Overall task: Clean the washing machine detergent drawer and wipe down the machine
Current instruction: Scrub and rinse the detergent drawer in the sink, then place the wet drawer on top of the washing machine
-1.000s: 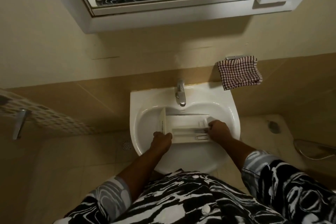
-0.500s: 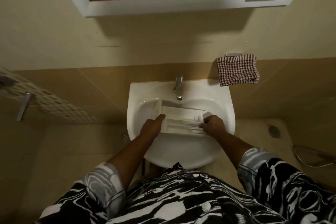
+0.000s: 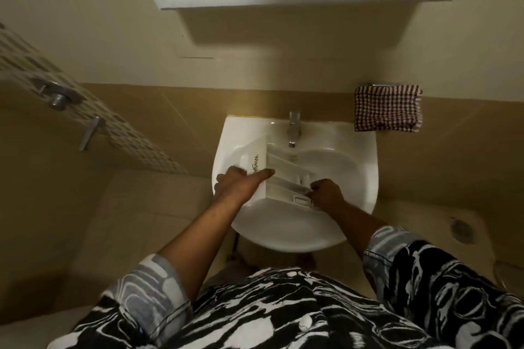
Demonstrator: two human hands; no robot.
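White detergent drawer (image 3: 285, 170) between your hands, in sink (image 3: 364, 156); left hand (image 3: 239, 184) grips front panel; right hand (image 3: 326, 193) grips rear end.

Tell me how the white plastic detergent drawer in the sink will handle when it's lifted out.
The white plastic detergent drawer looks rigid: it holds its box shape with the left hand and right hand gripping opposite ends. Probably light, being hollow and thin-walled. Beneath the chrome tap in the white ceramic sink, it may be slippery if wet.
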